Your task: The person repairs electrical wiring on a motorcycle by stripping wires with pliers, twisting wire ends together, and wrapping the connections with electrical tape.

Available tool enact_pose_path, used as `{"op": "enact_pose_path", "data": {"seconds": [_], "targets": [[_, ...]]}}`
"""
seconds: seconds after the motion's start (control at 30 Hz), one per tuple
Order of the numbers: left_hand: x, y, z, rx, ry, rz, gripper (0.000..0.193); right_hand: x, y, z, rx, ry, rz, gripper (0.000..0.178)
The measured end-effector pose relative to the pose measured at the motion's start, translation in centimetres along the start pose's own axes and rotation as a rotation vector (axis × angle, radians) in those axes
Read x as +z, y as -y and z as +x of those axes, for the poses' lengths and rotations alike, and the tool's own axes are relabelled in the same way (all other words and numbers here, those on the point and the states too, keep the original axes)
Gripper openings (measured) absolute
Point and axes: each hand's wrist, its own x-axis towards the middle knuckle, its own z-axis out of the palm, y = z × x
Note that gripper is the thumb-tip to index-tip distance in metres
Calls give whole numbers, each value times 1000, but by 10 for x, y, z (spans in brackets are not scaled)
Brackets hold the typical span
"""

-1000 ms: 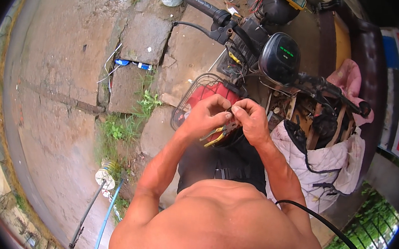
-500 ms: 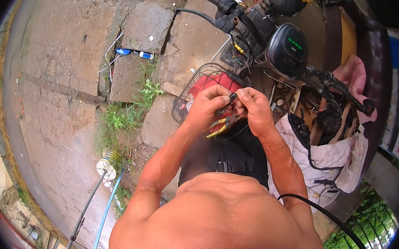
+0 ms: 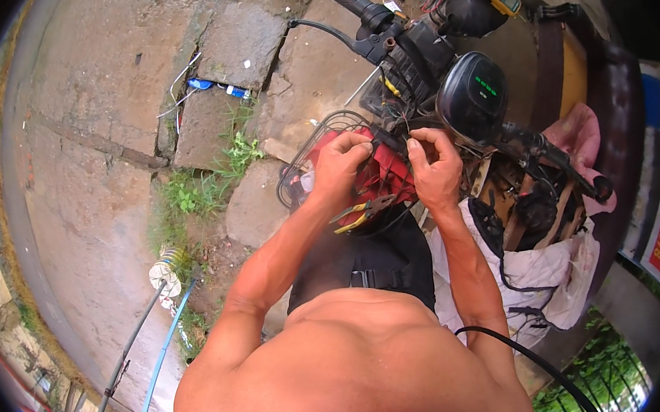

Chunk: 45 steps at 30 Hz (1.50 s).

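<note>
"So, where to look?"
"At the small dark piece (image 3: 374, 142), two o'clock on the left grip (image 3: 341, 164), seemingly pinched. Then to the right grip (image 3: 437, 168), drawn nearly closed; impossible to tell if grasping anything."
"And to work well?"
"Best to go slowly, keep the thin wires (image 3: 405, 120) at twelve o'clock unstrained, and mind the yellow-handled pliers (image 3: 362, 212) at six."

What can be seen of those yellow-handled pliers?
The pliers have two yellow handles with dark parts and a grey, metal-looking head. The handles stand apart, pointing lower left in the picture, the head upper right. They lie by the near side of the wire basket, below the gap between the left hand and right hand; neither hand touches them. What supports them is unclear.
</note>
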Motion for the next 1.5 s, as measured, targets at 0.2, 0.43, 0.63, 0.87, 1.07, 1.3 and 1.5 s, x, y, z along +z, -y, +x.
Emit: {"op": "enact_pose_path", "data": {"seconds": [0.2,0.43,0.63,0.87,1.07,1.3,1.5], "targets": [[11,15,15,58,-54,63,15,17,-5,13,-198,-22,-39,29],[28,8,24,101,-111,147,19,15,-9,26,-96,74,117,37],[31,8,36,160,-94,57,17,23,0,31,-169,25,-41,30],[37,9,40,186,-50,-91,14,22,1,40,-68,129,4,29],[36,10,40,187,-18,-197,14,23,1,41,-35,138,4,28],[35,13,42,197,9,-206,15,25,-6,43,-32,133,23,29],[38,12,47,197,12,-212,10,23,-7,45,-65,141,-22,29]]}}
